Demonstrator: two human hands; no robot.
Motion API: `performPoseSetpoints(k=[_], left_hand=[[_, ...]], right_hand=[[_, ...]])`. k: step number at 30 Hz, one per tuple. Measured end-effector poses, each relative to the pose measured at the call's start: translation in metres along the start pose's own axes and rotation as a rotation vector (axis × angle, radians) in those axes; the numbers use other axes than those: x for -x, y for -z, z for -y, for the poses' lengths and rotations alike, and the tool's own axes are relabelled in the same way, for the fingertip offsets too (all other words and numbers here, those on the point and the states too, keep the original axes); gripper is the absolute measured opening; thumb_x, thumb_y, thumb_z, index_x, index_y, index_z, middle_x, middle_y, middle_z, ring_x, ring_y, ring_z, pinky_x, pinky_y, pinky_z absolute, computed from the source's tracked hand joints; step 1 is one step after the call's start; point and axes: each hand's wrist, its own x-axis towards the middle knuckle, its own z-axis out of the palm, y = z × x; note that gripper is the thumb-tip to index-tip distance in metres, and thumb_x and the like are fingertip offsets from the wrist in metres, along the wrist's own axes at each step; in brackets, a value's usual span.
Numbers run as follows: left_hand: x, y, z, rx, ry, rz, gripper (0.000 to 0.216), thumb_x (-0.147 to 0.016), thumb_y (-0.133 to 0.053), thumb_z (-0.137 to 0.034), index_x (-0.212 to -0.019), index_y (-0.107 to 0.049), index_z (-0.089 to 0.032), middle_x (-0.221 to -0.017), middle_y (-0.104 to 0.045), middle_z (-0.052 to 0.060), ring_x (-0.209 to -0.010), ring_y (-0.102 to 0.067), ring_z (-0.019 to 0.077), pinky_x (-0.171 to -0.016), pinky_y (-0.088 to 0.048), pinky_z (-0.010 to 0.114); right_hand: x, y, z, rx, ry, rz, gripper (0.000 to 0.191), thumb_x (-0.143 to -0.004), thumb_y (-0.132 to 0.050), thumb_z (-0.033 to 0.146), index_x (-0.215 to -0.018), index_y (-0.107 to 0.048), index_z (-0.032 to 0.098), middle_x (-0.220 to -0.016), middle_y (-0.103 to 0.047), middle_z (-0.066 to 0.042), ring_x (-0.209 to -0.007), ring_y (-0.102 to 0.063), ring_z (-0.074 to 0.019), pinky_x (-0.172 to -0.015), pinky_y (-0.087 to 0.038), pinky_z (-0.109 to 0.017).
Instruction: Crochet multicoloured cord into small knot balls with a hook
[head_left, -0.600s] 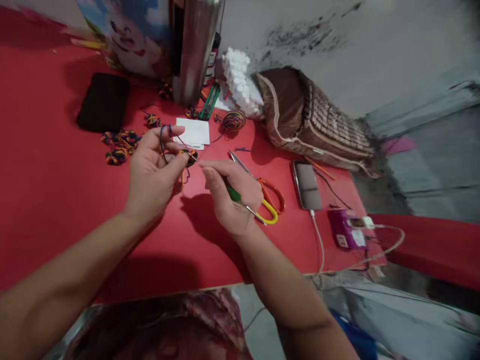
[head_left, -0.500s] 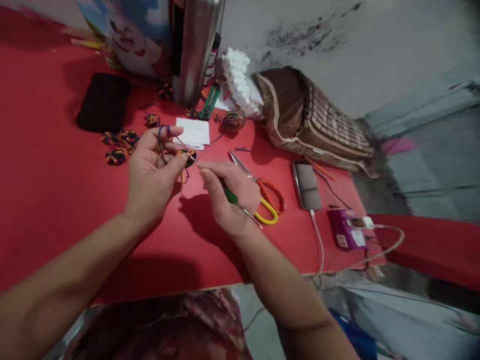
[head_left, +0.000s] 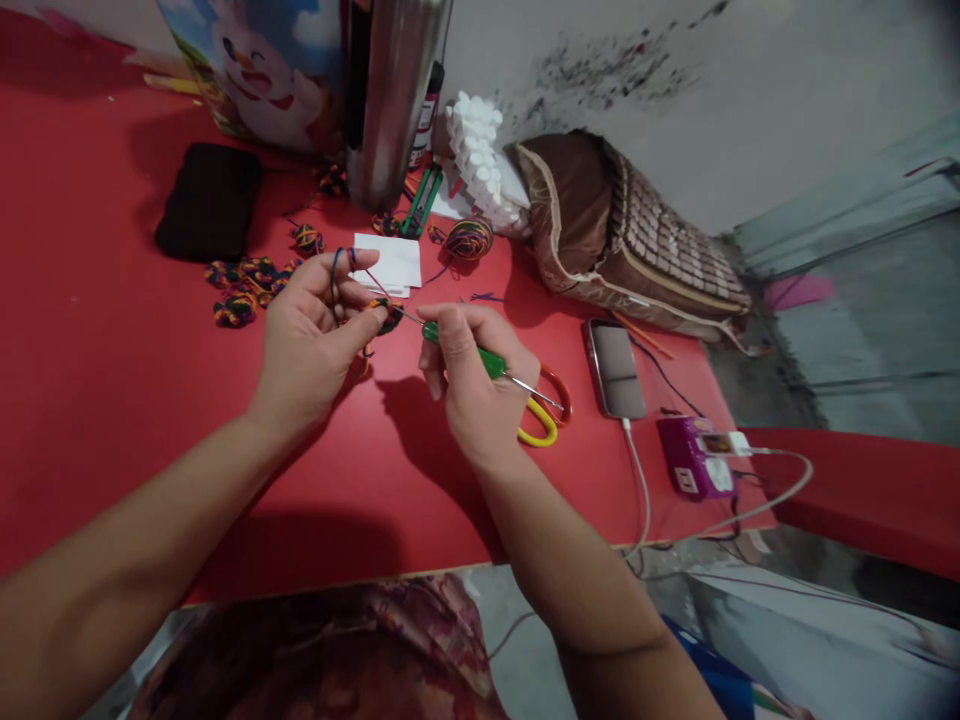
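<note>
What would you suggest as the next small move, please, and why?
Perhaps the right hand should catch the yarn with the green-handled hook: its shaft meets the multicoloured piece pinched in the left hand, and yarn runs there from a finger.

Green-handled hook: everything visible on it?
The green-handled hook has a glossy, plastic-looking grip with a thin, silver, metal-looking shaft at each end. The right hand holds it slanting across the picture, thumb across the grip. The front shaft reaches the small multicoloured yarn piece pinched by the left hand; its tip can't be made out. The rear shaft overlaps the scissors in view; contact can't be told.
</note>
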Motion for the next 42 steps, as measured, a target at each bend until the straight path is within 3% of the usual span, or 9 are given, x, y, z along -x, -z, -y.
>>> performPoseSetpoints(k=[8,13,17,21,28,32,36,42], left_hand=[[0.000,0.002,-0.001,0.014,0.082,0.012,0.037,-0.073,-0.087,-0.009,-0.105,-0.086,-0.028,-0.086,-0.066,0.000,-0.069,-0.054,0.0107,-0.058,-0.046,0.026],[0.000,0.005,0.003,-0.218,-0.121,0.063,0.036,-0.078,-0.089,-0.015,-0.111,-0.081,-0.026,-0.091,-0.072,0.001,-0.077,-0.062,0.0145,-0.061,-0.051,0.027],[0.004,0.008,0.005,-0.396,-0.287,0.102,0.030,-0.090,-0.088,-0.022,-0.119,-0.080,-0.028,-0.095,-0.074,0.002,-0.076,-0.062,0.0144,-0.064,-0.051,0.030],[0.007,0.009,0.002,-0.498,-0.337,0.152,0.027,-0.095,-0.084,-0.022,-0.120,-0.080,-0.032,-0.097,-0.074,0.000,-0.069,-0.056,0.0136,-0.064,-0.050,0.032],[0.005,0.008,-0.008,-0.476,-0.358,0.272,0.039,-0.088,-0.072,-0.005,-0.116,-0.082,-0.031,-0.090,-0.071,0.000,-0.072,-0.061,0.0154,-0.064,-0.048,0.031],[-0.001,0.008,-0.009,-0.313,-0.195,0.340,0.042,-0.079,-0.075,-0.004,-0.112,-0.085,-0.028,-0.085,-0.071,0.000,-0.066,-0.059,0.0134,-0.058,-0.045,0.029],[-0.002,0.005,-0.005,-0.053,0.027,0.309,0.038,-0.075,-0.084,-0.008,-0.109,-0.086,-0.025,-0.084,-0.070,0.001,-0.072,-0.062,0.0142,-0.063,-0.052,0.027],[0.004,-0.002,-0.006,0.030,0.178,0.230,0.042,-0.073,-0.089,-0.009,-0.112,-0.084,-0.025,-0.087,-0.068,0.000,-0.069,-0.061,0.0131,-0.061,-0.055,0.026]], right_hand=[[-0.003,0.006,0.002,0.000,0.014,0.031,0.031,-0.107,-0.073,0.051,-0.096,-0.083,0.023,-0.062,-0.062,0.006,-0.053,-0.056,-0.0085,-0.058,-0.051,-0.026],[-0.006,0.008,0.003,0.044,-0.037,0.006,0.041,-0.105,-0.072,0.060,-0.091,-0.081,0.023,-0.059,-0.059,0.006,-0.052,-0.055,-0.0093,-0.054,-0.050,-0.025],[-0.010,0.006,0.006,-0.024,-0.108,-0.038,0.048,-0.101,-0.075,0.065,-0.080,-0.075,0.022,-0.053,-0.055,0.008,-0.039,-0.043,-0.0058,-0.039,-0.037,-0.023],[-0.012,0.003,0.006,-0.050,-0.152,-0.047,0.051,-0.099,-0.075,0.070,-0.080,-0.072,0.023,-0.053,-0.058,0.009,-0.034,-0.042,-0.0048,-0.034,-0.029,-0.022],[-0.014,0.006,0.002,-0.072,-0.188,-0.046,0.053,-0.097,-0.074,0.072,-0.074,-0.073,0.025,-0.056,-0.067,0.005,-0.035,-0.046,-0.0068,-0.034,-0.034,-0.025],[-0.019,0.012,-0.007,-0.082,-0.244,-0.053,0.057,-0.102,-0.065,0.075,-0.074,-0.075,0.026,-0.051,-0.060,0.005,-0.033,-0.039,-0.0072,-0.033,-0.029,-0.027],[-0.025,0.015,-0.014,-0.142,-0.321,-0.028,0.064,-0.102,-0.058,0.082,-0.073,-0.071,0.026,-0.049,-0.055,0.006,-0.033,-0.037,-0.0069,-0.033,-0.026,-0.026],[-0.026,0.010,-0.007,-0.294,-0.360,0.004,0.060,-0.089,-0.077,0.081,-0.076,-0.074,0.022,-0.052,-0.061,0.006,-0.034,-0.038,-0.0055,-0.034,-0.026,-0.025]])
